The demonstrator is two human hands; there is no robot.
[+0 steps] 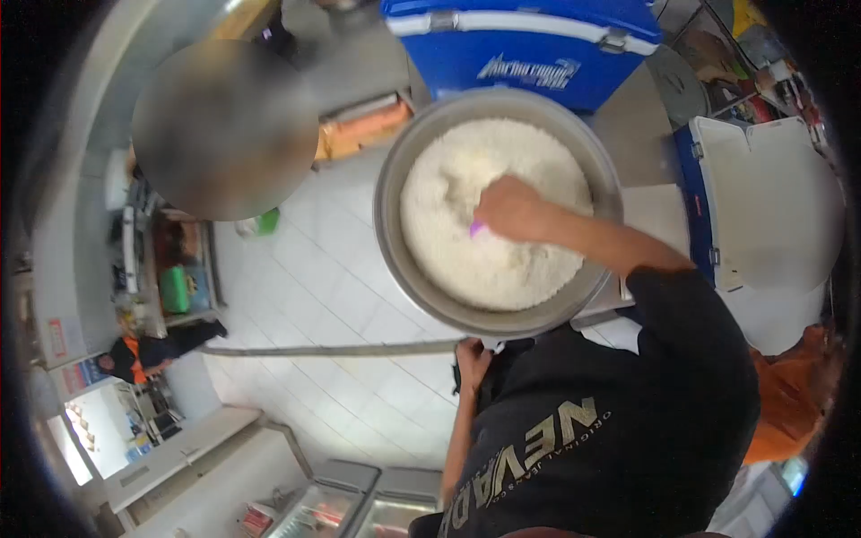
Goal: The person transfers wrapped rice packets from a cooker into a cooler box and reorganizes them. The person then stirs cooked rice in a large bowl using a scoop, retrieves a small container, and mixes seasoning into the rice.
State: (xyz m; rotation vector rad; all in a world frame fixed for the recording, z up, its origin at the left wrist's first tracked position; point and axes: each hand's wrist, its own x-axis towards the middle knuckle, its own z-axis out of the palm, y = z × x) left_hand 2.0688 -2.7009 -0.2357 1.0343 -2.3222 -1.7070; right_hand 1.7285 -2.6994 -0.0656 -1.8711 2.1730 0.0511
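Note:
A large round metal pot (389, 242) is filled with white, grainy stuff (448, 260) that looks like rice or grated flakes, with a hollow near its middle. Reaching in from the right, my right hand (513, 208) is closed around a small purple tool (476, 229); only a bit of it shows, so its kind is unclear. My left hand (473, 363) is just below the pot's near rim, fingers curled, beside something black. What it grips there is hidden.
A blue cooler (529, 58) with a white lid edge stands behind the pot. Another cooler (762, 206) is open at right. Glass-topped freezers (341, 502) stand at the bottom. A person in dark clothing (148, 354) is at far left. Shelves line the left.

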